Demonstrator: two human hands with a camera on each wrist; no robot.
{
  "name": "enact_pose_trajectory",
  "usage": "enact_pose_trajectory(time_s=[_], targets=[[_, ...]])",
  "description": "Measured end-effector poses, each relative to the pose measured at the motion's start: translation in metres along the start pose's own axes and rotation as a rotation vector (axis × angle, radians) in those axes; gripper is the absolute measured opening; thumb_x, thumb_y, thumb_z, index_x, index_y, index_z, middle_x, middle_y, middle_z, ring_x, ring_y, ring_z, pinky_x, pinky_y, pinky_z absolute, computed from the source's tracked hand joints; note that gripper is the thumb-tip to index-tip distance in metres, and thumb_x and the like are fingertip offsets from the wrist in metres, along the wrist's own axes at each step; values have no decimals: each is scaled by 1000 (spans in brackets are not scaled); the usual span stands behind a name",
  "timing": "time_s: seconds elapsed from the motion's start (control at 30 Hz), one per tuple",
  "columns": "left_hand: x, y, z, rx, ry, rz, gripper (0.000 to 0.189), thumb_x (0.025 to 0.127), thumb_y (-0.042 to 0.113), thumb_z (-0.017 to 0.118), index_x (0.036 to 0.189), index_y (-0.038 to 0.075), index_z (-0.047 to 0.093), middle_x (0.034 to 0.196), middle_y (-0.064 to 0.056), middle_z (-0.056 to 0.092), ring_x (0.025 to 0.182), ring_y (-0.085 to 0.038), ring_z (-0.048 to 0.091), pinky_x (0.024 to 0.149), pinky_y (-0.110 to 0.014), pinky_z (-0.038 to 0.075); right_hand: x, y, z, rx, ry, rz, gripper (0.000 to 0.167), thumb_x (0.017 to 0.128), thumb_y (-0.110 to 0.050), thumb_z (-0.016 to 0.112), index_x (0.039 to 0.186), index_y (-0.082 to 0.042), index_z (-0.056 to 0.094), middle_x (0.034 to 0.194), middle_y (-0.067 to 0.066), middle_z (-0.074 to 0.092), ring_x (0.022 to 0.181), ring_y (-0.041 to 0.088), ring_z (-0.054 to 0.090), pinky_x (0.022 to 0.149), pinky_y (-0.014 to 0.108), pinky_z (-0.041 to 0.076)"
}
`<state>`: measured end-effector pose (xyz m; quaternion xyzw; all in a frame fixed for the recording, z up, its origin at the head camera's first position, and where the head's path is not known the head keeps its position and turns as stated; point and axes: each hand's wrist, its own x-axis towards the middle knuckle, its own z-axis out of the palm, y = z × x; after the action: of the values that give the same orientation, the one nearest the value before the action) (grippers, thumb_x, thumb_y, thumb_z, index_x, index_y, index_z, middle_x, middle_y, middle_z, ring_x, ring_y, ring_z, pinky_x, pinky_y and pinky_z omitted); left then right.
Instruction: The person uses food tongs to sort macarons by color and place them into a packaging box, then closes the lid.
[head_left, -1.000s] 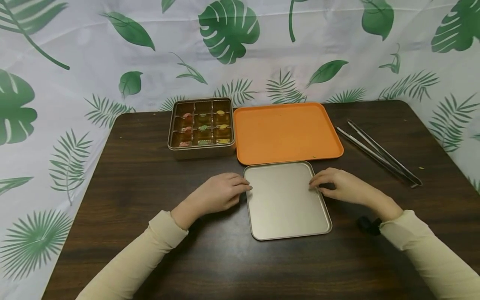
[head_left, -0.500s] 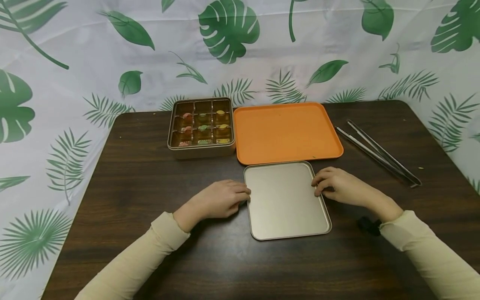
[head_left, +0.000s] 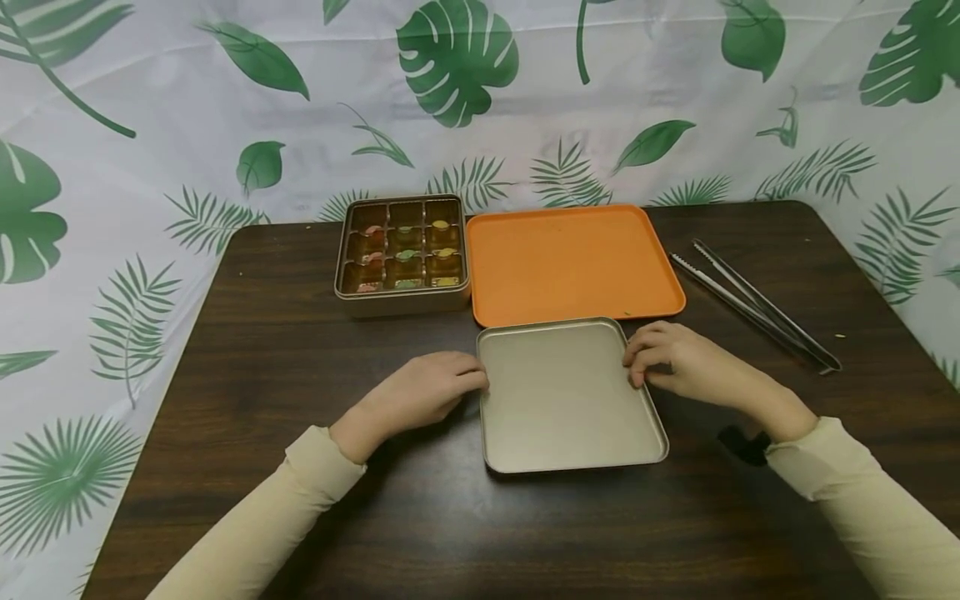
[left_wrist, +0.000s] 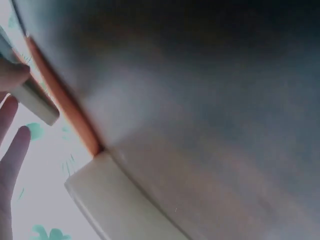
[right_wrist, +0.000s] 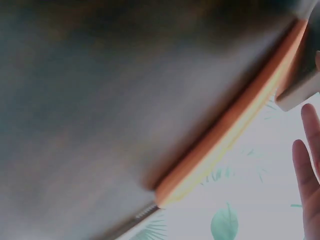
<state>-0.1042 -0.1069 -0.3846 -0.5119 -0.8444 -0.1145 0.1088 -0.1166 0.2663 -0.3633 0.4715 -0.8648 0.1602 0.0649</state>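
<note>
A square metal lid, gold-toned with a raised rim, is held slightly above the dark table by both hands. My left hand grips its left edge, thumb and fingers at the rim. On the opposite edge, my right hand pinches the rim near the upper right corner. The wrist views catch the lid side-on, between the thumb and fingers in the left wrist view. Behind it stands an open square tin, whose divided insert holds small red, green and yellow pieces in its compartments.
Directly behind the lid lies an orange tray, its left side against the tin. Metal tongs rest spread on the table to the tray's right. A leaf-printed white cloth hangs along the back of the table.
Both hands have closed on the lid's edges and raised it a little off the table. It has shifted slightly to the left. The tin, tray and tongs stay put.
</note>
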Motion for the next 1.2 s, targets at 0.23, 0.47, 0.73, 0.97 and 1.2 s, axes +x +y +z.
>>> enact_pose_trajectory(time_s=[0.23,0.47,0.73,0.97,1.2], targets=[[-3,-8,-23,18,203,-18,15,87,4,68,93,17,63,99,2,66,96,-12,63,77,-25,54,15,-3,-16,160,54,54,45,64,12,79,75,-27,61,99,-5,65,106,7,54,94,5,37],[-7,-19,-43,-34,409,-103,18,83,-3,69,92,10,61,95,-3,66,92,-19,62,78,-32,55,41,-10,-29,311,104,113,35,74,14,71,82,-18,58,103,4,67,110,-12,50,82,7,44],[-8,-30,-53,-154,602,-356,20,86,-10,62,105,-4,58,99,-18,65,90,-29,61,79,-42,51,78,-17,-35,420,187,306,24,84,19,55,90,-4,58,99,-1,67,88,-7,55,78,14,45],[-4,-35,-61,-378,729,-607,27,88,1,64,112,-7,56,98,-22,65,89,-29,66,68,-16,51,107,-18,-34,667,295,433,24,94,-3,57,117,0,58,98,-21,61,91,-3,62,78,14,51],[-1,-40,-64,-452,876,-734,38,89,5,63,124,-7,54,105,-23,64,84,1,54,72,-7,43,140,-21,-24,826,516,468,27,95,-4,56,121,-10,56,100,-16,61,91,2,62,85,16,51]])
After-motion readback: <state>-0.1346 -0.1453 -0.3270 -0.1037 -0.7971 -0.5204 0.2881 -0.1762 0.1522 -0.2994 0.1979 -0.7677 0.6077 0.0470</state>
